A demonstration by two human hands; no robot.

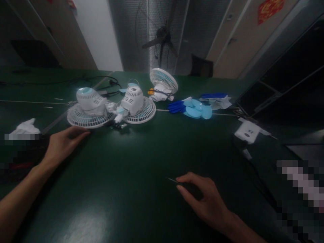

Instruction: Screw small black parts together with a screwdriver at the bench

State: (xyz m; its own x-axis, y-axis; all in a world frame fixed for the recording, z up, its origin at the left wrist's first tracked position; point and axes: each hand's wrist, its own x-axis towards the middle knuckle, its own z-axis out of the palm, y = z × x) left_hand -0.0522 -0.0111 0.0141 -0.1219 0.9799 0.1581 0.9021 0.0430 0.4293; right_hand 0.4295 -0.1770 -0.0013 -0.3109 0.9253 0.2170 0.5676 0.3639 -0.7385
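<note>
My left hand [66, 141] is at the near rim of a white fan head [92, 103] lying grille-down on the green table. Its thumb is stretched out apart from the fingers; I cannot tell whether the fingertips touch the grille. Over the front of the table, my right hand [205, 195] pinches a thin screwdriver [172, 180] between thumb and forefinger. Its slim metal shaft points left, and the handle is mostly hidden in the hand. Just right of the first fan head lies a second fan head [133, 101], also grille-down, with small white parts between them.
A third fan [164, 84] leans farther back. Light-blue fan blades [197, 109] lie by blue gloves [176, 106]. A white box [248, 131] with cables sits right, crumpled white plastic [25, 126] left. Black cords [101, 79] run along the back of the green table [131, 152].
</note>
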